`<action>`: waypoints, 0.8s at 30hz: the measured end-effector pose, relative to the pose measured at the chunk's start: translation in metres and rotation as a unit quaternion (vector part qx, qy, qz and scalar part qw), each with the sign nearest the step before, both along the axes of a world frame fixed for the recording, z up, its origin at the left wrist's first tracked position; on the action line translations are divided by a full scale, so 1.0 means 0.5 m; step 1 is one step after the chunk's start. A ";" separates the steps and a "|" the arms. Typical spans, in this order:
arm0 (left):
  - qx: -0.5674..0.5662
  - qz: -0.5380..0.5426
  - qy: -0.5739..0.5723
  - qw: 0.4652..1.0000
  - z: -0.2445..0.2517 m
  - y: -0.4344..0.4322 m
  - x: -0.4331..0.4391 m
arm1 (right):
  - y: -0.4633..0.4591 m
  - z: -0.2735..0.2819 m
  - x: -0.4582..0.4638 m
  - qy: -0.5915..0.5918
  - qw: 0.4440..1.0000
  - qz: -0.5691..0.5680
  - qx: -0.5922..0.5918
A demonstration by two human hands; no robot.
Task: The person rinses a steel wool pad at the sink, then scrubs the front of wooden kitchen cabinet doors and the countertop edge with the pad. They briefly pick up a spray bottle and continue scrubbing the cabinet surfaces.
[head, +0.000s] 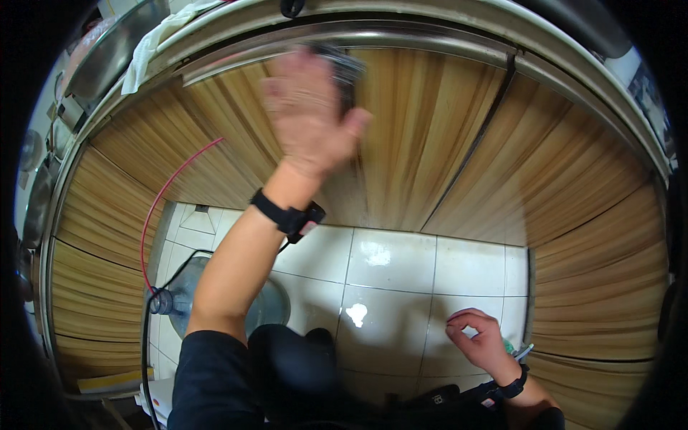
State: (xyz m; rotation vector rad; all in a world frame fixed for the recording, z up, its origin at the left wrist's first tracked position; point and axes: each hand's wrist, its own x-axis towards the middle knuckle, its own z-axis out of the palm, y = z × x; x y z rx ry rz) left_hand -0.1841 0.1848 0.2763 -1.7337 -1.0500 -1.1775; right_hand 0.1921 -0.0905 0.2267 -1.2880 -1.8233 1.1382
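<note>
My left hand (306,107) is blurred and reaches up across the wood-grain cabinet doors (419,134), its back toward me. A dark, glossy thing (344,70) shows beside and partly under its fingers, just below the metal counter edge. Blur hides what it is and whether the hand grips it. Lower right, my right hand (475,336) hovers over the white tile floor (387,269). Its fingers curl in and the thumb meets the index finger in a ring, with nothing visible between them. Each wrist wears a black strap.
A large clear plastic water bottle (274,301) lies on the floor at left, a red tube (161,199) rising from near its neck. A black cable (144,333) runs past it. Metal basins (115,59) and a white cloth (153,43) rest on the counter. Cabinets stand on both sides.
</note>
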 end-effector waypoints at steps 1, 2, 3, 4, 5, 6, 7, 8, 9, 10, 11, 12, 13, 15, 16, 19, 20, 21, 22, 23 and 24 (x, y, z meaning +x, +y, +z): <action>-0.083 -0.004 0.044 0.996 -0.033 -0.004 0.041 | -0.001 0.000 -0.001 0.005 1.000 0.011 -0.001; -0.055 -0.037 0.143 0.988 -0.072 -0.015 0.072 | -0.002 0.002 -0.001 0.006 1.000 0.018 -0.012; -0.108 -0.055 0.230 0.966 -0.114 -0.027 0.093 | -0.003 0.003 0.000 0.007 0.999 0.026 -0.020; -0.059 -0.034 0.259 0.963 -0.144 -0.041 0.081 | -0.005 0.007 0.001 -0.005 0.998 0.044 -0.037; -0.089 -0.015 0.315 0.945 -0.161 -0.052 0.063 | -0.005 0.010 0.003 0.009 0.999 0.037 -0.023; -0.049 -0.010 0.255 0.966 -0.170 -0.059 0.032 | -0.007 0.014 0.004 0.007 0.999 0.041 -0.014; -0.029 0.008 0.245 0.969 -0.171 -0.065 0.002 | -0.008 0.018 0.006 -0.002 0.999 0.042 -0.010; -0.034 0.023 0.183 0.982 -0.166 -0.067 -0.018 | -0.010 0.020 0.006 0.003 0.999 0.044 -0.012; 0.000 0.028 0.119 0.993 -0.157 -0.065 -0.031 | -0.011 0.022 0.007 0.004 0.999 0.043 -0.014; -0.008 0.058 0.042 0.997 -0.153 -0.059 -0.026 | -0.012 0.022 0.005 0.038 0.999 0.037 0.012; 0.004 0.064 -0.063 0.996 -0.149 -0.051 -0.013 | -0.013 0.022 0.003 0.014 0.999 0.049 -0.016; -0.004 0.061 -0.202 0.977 -0.151 -0.042 0.006 | -0.012 0.019 -0.001 0.021 0.998 0.055 -0.015; -0.015 0.058 -0.162 0.985 -0.167 -0.035 0.048 | -0.012 0.014 -0.006 0.038 0.997 0.066 0.004; -0.104 0.010 -0.049 0.993 -0.227 -0.033 0.127 | -0.011 -0.002 -0.015 0.027 0.996 0.087 -0.020; -0.062 0.011 -0.003 0.998 -0.236 -0.024 0.118 | -0.011 -0.010 -0.017 0.001 0.993 0.107 -0.045; -0.038 0.074 -0.079 0.993 -0.249 -0.026 0.092 | -0.004 -0.036 -0.022 -0.023 0.994 0.086 -0.064; -0.065 0.108 -0.165 0.978 -0.237 -0.031 0.080 | -0.002 -0.044 -0.023 -0.027 0.995 0.071 -0.068; -0.020 0.111 -0.186 0.976 -0.219 -0.035 0.065 | 0.001 -0.049 -0.022 -0.032 0.995 0.054 -0.073; -0.012 0.120 -0.231 0.965 -0.202 -0.045 0.076 | 0.004 -0.055 -0.024 -0.057 0.994 0.017 -0.089; -0.019 0.121 -0.311 0.942 -0.182 -0.055 0.083 | 0.007 -0.057 -0.023 -0.026 0.997 0.034 -0.060; -0.032 0.098 -0.299 0.949 -0.176 -0.063 0.118 | 0.008 -0.061 -0.027 -0.020 0.998 0.037 -0.047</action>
